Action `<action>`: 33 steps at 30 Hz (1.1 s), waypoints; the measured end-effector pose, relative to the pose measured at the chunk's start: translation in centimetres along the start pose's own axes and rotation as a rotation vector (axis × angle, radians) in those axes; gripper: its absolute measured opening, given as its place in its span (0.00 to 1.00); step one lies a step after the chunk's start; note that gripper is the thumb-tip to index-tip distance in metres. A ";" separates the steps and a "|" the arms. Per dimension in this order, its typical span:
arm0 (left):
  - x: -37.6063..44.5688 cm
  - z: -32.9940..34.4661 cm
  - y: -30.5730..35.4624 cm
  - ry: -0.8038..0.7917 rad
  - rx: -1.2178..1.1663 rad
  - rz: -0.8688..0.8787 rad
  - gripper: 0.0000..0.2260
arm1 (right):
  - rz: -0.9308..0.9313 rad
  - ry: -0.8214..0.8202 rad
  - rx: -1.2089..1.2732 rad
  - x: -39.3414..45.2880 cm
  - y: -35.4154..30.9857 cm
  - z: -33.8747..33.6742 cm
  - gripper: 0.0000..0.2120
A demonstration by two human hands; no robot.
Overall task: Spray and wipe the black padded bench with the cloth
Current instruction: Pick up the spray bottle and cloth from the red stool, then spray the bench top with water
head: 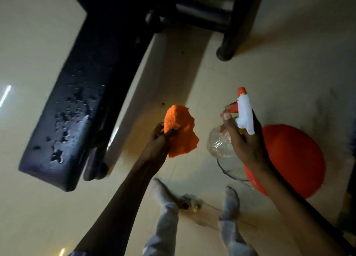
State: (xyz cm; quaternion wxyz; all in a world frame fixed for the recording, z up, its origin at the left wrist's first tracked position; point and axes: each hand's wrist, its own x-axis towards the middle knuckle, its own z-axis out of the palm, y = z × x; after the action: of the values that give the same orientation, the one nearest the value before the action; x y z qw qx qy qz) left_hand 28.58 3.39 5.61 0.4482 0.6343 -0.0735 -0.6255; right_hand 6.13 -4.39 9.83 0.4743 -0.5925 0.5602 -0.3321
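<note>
Currently, the head view shows the black padded bench [77, 94] running diagonally at left, its near end beaded with droplets. The left hand [159, 140] pinches the orange cloth [181, 132] in mid-air, right of the bench and clear of it. The right hand [244, 140] wraps the clear spray bottle [223, 146], 1 finger on its trigger. A red dome-shaped object [296, 159] lies behind it on the floor.

- Pale glossy floor [289, 53], dimly lit, with bright streak reflections at left.
- Black frame [231, 34] at top.
- Red ball [300, 159] at right.
</note>
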 end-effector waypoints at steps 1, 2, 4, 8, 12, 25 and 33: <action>-0.1 -2.2 1.1 0.025 -0.034 0.013 0.19 | -0.010 -0.030 0.012 0.4 -1.4 2.4 0.22; -0.1 -4.3 2.3 0.048 -0.076 0.025 0.19 | -0.035 -0.060 0.018 0.9 -2.6 4.8 0.22; 0.0 -8.3 4.6 0.072 -0.135 0.059 0.17 | -0.079 -0.114 0.010 1.9 -4.9 9.5 0.23; 0.2 -14.4 8.5 0.115 -0.175 0.126 0.12 | -0.123 -0.223 -0.030 3.6 -8.4 17.4 0.22; 0.8 -18.1 11.8 0.187 -0.244 0.135 0.17 | -0.139 -0.362 -0.002 5.8 -10.3 22.6 0.33; 14.8 -19.6 19.8 0.445 -0.396 0.108 0.18 | -0.011 -0.674 -0.123 21.8 -12.2 31.8 0.24; 24.5 -21.7 25.5 0.448 -0.481 0.153 0.20 | -0.019 -0.761 -0.229 30.5 -10.0 34.5 0.31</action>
State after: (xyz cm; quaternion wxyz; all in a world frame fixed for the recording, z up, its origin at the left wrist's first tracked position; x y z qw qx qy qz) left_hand 64.21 -17.32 0.61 0.6360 0.6245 0.1291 -0.4345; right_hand 46.19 -28.50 3.62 0.5756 -0.7275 0.3722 -0.0288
